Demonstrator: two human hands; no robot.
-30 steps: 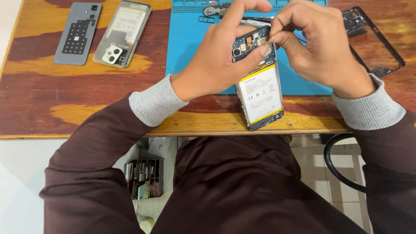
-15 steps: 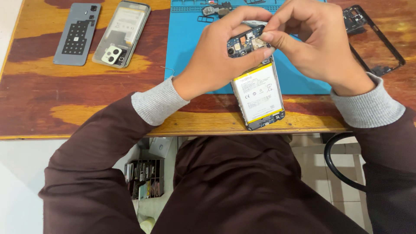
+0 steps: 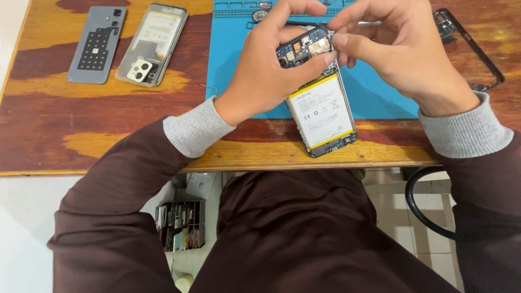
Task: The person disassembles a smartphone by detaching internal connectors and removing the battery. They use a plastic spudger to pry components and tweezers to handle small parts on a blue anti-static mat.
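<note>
Compared with a second ago, both hands are sitting slightly higher over the blue work mat (image 3: pixel 374 97), and the opened phone (image 3: pixel 320 108) is tilting a little further to the left. The left hand (image 3: pixel 266 70) is gripping the phone's upper end, fingers curled around its far edge and thumb pressing on the exposed circuit board. The right hand (image 3: pixel 401 51) is pinching its fingertips together at the top right corner of the board; whether it is holding a small part cannot be told. The phone's white, yellow-edged battery (image 3: pixel 321 111) is facing up, its lower end overhanging the wooden table (image 3: pixel 108 125). At far left, a grey back cover (image 3: pixel 96 44) and a second phone shell (image 3: pixel 152 44) are lying side by side. A black frame (image 3: pixel 472 46) is lying at right.
</note>
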